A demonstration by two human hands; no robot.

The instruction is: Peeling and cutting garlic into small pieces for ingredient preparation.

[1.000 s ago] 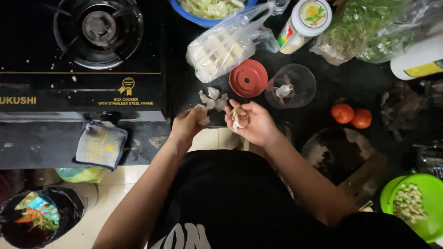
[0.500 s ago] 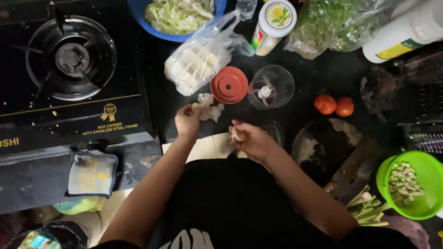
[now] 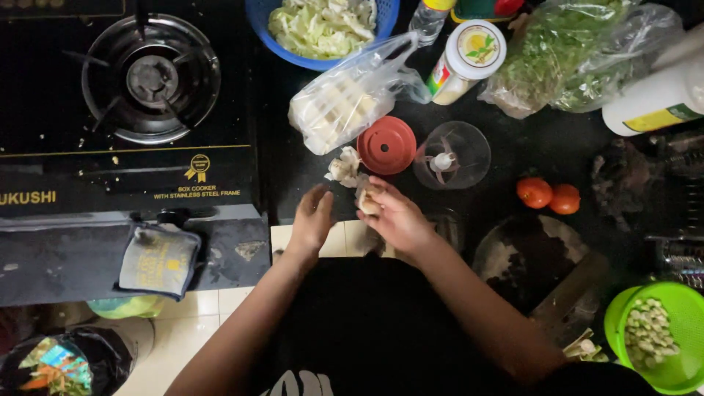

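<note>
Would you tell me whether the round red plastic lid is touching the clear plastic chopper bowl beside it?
Apart: the head view shows dark counter between the round red plastic lid and the clear plastic chopper bowl.

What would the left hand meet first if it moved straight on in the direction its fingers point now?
Probably the small pile of pale garlic pieces just beyond the left hand, and after it the clear plastic bag. Height is unclear from this top view.

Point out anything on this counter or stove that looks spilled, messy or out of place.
Pale crumbs lie scattered on the black stove top beside the burner. A heap of papery garlic skins sits loose on the counter by the red lid, near the left hand. Nothing looks tipped or broken.
</note>
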